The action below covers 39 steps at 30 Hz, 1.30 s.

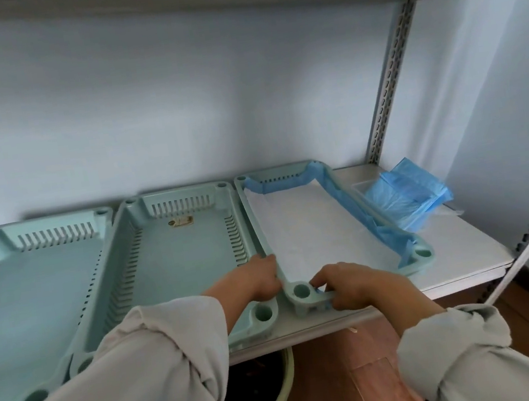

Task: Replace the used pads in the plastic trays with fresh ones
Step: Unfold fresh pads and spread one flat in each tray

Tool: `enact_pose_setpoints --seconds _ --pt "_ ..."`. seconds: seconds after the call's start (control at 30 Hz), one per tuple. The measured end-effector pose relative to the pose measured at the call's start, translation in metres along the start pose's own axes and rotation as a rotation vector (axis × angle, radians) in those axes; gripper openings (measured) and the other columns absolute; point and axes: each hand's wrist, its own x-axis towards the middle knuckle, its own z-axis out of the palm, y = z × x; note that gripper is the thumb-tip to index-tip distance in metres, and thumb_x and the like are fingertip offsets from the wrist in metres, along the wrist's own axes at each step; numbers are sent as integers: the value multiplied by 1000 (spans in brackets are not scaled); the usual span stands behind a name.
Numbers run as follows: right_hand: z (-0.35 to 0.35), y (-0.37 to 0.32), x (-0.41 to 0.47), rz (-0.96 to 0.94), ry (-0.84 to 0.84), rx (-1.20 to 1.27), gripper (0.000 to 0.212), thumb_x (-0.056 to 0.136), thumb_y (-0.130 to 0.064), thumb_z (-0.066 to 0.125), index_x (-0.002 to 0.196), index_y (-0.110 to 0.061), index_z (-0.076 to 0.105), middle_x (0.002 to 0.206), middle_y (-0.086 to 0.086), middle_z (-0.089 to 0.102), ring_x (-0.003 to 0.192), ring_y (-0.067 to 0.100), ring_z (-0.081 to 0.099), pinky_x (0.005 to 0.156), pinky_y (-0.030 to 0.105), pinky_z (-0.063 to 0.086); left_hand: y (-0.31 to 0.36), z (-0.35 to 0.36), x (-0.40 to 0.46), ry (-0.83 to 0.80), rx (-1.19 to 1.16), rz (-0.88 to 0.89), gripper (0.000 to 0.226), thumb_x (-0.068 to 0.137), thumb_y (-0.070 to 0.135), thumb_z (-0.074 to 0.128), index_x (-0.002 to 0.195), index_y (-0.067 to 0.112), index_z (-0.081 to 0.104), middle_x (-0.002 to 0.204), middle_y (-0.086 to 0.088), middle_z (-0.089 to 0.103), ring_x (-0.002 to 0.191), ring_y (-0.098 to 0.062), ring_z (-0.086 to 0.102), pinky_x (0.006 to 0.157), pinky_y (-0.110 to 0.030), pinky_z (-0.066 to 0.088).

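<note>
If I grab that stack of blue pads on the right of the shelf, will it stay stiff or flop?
The stack of blue pads will probably flop: it looks thin, folded and crinkled. It is likely light, and its glossy film may slide.

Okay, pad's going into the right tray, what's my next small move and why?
Probably tuck the pad over the near rim: its blue edge already wraps the right tray's far and right rims, while both hands, left and right, sit at the near-left corner.

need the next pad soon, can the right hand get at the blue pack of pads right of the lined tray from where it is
Probably yes. The right hand grips the lined tray at its near rim, and the blue pack lies on the open shelf beside that tray, uncovered, though the hand must let go first.
</note>
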Motion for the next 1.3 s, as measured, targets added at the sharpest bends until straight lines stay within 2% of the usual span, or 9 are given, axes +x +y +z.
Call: enact_pose_setpoints --seconds 0.17,0.3,0.4,0.67,0.83,0.93,1.03,1.1,1.3 --pt "3 -4 6 -4 -53 -1 57 85 -9 59 137 -30 48 131 3 55 117 22 52 98 33 41 1 0 7 84 96 -16 53 97 34 45 141 8 32 149 -12 33 136 -28 36 111 -42 34" --pt "0 -4 7 -12 -103 29 58 86 -10 61 139 -29 45 134 3 54 119 22 51 101 35 40 5 -2 14 190 210 49 51 100 35 35 145 13 29 156 -7 21 145 -23 20 118 -46 21" --pt "-2 -3 7 -19 -165 24 62 87 -18 64 143 -28 39 140 3 47 125 23 47 104 37 38 9 8 22 60 357 63 43 101 37 30 137 18 47 149 -3 39 147 -21 14 117 -54 2" --pt "9 0 17 -10 -169 -61 57 89 -34 60 142 -26 40 137 5 51 123 26 49 104 40 40 19 11 42 -117 489 31 40 101 34 32 131 18 52 152 -4 34 148 -25 2 112 -61 -10" --pt "5 8 15 -31 -180 68 62 85 -37 66 140 -25 42 137 4 50 123 24 49 105 40 39 30 1 48 -95 595 49 33 99 34 39 121 17 57 134 -5 54 134 -26 37 115 -58 -4" --pt "-13 22 9 -8 -85 315 63 82 -46 68 137 -26 45 134 0 52 120 18 51 106 40 39 40 -5 57 55 534 125 31 98 33 40 118 18 59 120 -3 62 116 -23 54 115 -49 19" --pt "-29 44 16 58 174 387 52 87 -51 58 130 -22 54 132 0 55 118 16 54 103 37 42 52 -10 75 126 292 151 32 98 29 41 122 18 59 120 -2 62 108 -20 59 95 -33 44" --pt "-36 62 28 135 260 332 43 91 -45 56 125 -20 58 131 2 57 118 19 55 102 38 43 62 -15 90 138 208 148 32 98 27 42 124 17 58 124 -2 60 110 -20 58 93 -32 46" --pt "-64 103 62 238 245 161 38 96 -29 51 127 -8 56 132 8 55 119 26 54 105 39 41 98 -33 136 205 86 173 33 97 22 46 127 15 56 129 -5 57 115 -22 55 96 -32 44"
